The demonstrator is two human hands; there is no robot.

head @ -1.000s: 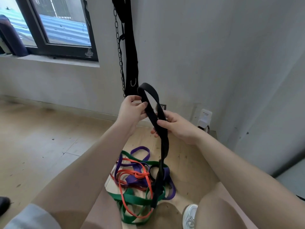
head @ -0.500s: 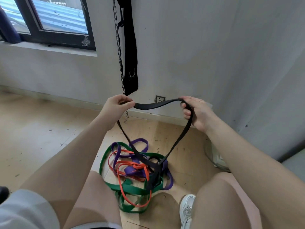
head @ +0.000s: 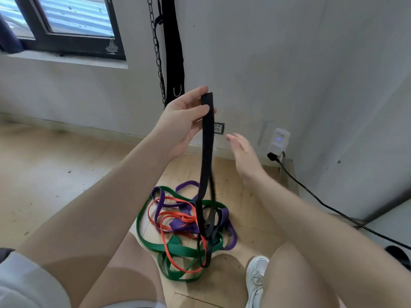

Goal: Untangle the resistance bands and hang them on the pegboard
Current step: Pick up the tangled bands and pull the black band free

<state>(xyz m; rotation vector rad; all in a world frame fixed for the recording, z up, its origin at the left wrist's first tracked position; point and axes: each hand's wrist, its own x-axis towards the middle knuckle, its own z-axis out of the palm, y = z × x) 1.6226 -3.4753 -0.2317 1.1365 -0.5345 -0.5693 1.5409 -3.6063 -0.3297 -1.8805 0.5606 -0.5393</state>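
Note:
My left hand [head: 183, 121] pinches the top of a black resistance band [head: 206, 156] and holds it up in front of the wall. The band hangs straight down as a narrow loop, and its lower end is still caught in the pile on the floor. That pile holds a green band [head: 178, 250], an orange band [head: 173, 216] and a purple band [head: 178, 224], all tangled together between my knees. My right hand [head: 243, 152] is to the right of the black band, fingers apart, holding nothing. No pegboard is in view.
A black strap [head: 172, 52] and a chain [head: 156, 52] hang on the wall behind my left hand. A wall socket [head: 219, 128], a white plugged-in device [head: 279, 141] with a black cable [head: 322, 203], a window [head: 64, 21] at upper left, my white shoe [head: 255, 278] at the bottom.
My right hand has let go of the black band and drawn back to the right. The band, stretched between both hands before, now hangs down from my left hand alone.

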